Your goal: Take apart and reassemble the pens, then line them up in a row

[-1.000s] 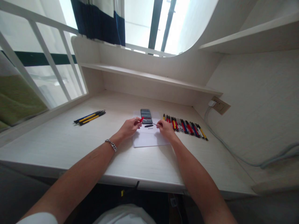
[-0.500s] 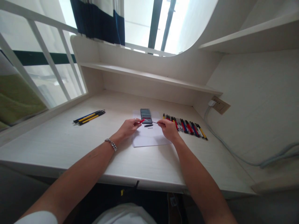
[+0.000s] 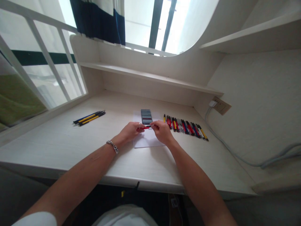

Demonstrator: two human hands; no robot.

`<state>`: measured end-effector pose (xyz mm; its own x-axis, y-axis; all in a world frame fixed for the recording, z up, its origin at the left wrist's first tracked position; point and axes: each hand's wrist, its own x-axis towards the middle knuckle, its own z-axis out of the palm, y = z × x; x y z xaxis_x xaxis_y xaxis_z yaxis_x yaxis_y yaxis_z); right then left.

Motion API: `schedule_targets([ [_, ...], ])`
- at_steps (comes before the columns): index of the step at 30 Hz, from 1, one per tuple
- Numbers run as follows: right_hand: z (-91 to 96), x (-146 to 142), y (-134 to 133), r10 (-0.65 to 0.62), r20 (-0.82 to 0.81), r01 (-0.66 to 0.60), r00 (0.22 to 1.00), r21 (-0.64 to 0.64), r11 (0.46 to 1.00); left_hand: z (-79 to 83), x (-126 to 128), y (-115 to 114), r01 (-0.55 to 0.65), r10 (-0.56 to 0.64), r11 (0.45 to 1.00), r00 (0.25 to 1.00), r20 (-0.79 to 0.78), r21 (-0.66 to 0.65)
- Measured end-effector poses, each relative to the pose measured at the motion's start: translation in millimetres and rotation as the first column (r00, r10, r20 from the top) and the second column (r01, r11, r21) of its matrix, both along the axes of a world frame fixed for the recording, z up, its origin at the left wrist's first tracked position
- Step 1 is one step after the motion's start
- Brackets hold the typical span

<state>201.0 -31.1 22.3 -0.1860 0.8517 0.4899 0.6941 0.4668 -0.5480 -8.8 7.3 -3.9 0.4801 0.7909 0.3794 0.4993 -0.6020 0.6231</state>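
"What is at the centre?"

"A slim red pen part point(image 3: 147, 127), lying nearly level just above a white sheet of paper point(image 3: 147, 142), between two bare hands."

"How are the fingers?"

"The left hand point(image 3: 131, 131) has thumb and fingers pinched together on the red part's near end. The right hand point(image 3: 162, 131) has its thumb and fingertips drawn close together beside a small dark piece point(image 3: 149, 126); whether they grip it, I cannot tell."

"How would the red part handle?"

"Probably light, stiff, smooth plastic, apt to roll or slip. A gentle pinch around the middle of its length should suit; squeezing hard seems needless."

"What differs from half a second ago?"

"The right hand has come in close to the left. A thin dark rod stretched from it toward the red part then; I cannot make it out now."

"And around them?"

"Beyond the hands, a grey rectangular item point(image 3: 146, 115). To the right, a row of coloured pens point(image 3: 190, 128); to the left, a small bunch of blue, yellow and black pens point(image 3: 89, 118). All rest on a pale desk point(image 3: 113, 106)."
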Motion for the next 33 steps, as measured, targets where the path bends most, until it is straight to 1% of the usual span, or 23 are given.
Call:
schedule_targets([
  [2, -2.8, -1, 3, -0.002, -0.126, -0.006, 0.992, -0.063, 0.998, -1.2, 0, 1, 0.011, -0.010, 0.999, 0.999, 0.032, -0.036],
  [5, -8.3, 6, 11, 0.027, -0.296, -0.080, 0.955, -0.167, 0.983, 2.7, 0, -1, -0.002, 0.009, 0.996, 0.997, 0.080, -0.093],
  [7, -13.2, 12, 18, 0.025, -0.315, -0.093, 0.949, -0.202, 0.975, 7.7, 0, -3, -0.034, 0.042, 0.995, 0.995, 0.085, -0.097],
  [8, -15.9, 15, 22, 0.010, -0.275, -0.069, 0.961, -0.206, 0.976, 10.2, 0, -3, -0.052, 0.060, 0.994, 0.995, 0.080, -0.092],
  [10, -21.6, 18, 27, -0.041, -0.120, 0.018, 0.992, -0.185, 0.982, 13.9, -1, -5, -0.081, 0.086, 0.994, 0.994, 0.065, -0.077],
  [13, -29.3, 15, 32, -0.116, 0.112, 0.133, 0.987, -0.152, 0.979, 15.6, -2, -5, -0.094, 0.097, 0.993, 0.994, 0.052, -0.073],
  [17, -35.1, 5, 35, -0.167, 0.278, 0.225, 0.946, -0.195, 0.955, 14.2, -2, -5, -0.077, 0.079, 0.995, 0.996, 0.031, -0.069],
  [20, -33.9, 2, 33, -0.148, 0.342, 0.230, 0.928, -0.214, 0.949, 13.1, -2, -4, -0.068, 0.070, 0.994, 0.997, 0.027, -0.082],
  [22, -29.9, 5, 31, -0.133, 0.303, 0.206, 0.943, -0.221, 0.953, 12.3, -3, -3, -0.077, 0.080, 0.992, 0.996, 0.033, -0.097],
  [24, -23.9, 11, 29, -0.133, 0.192, 0.174, 0.972, -0.214, 0.961, 11.1, -4, -2, -0.084, 0.087, 0.992, 0.996, 0.029, -0.099],
  [26, -17.6, 19, 28, -0.140, 0.041, 0.145, 0.989, -0.168, 0.975, 9.6, -6, -1, -0.086, 0.089, 0.992, 0.996, 0.026, -0.095],
  [29, -10.9, 31, 27, -0.127, -0.147, 0.118, 0.981, -0.064, 0.991, 7.7, -6, 1, -0.087, 0.090, 0.991, 0.996, 0.029, -0.102],
  [31, -9.2, 35, 26, -0.109, -0.206, 0.108, 0.972, -0.017, 0.994, 7.0, -6, 1, -0.090, 0.094, 0.990, 0.995, 0.030, -0.106],
  [33, -8.5, 36, 24, -0.092, -0.208, 0.096, 0.974, 0.011, 0.995, 6.7, -6, 1, -0.093, 0.096, 0.990, 0.995, 0.029, -0.108],
])
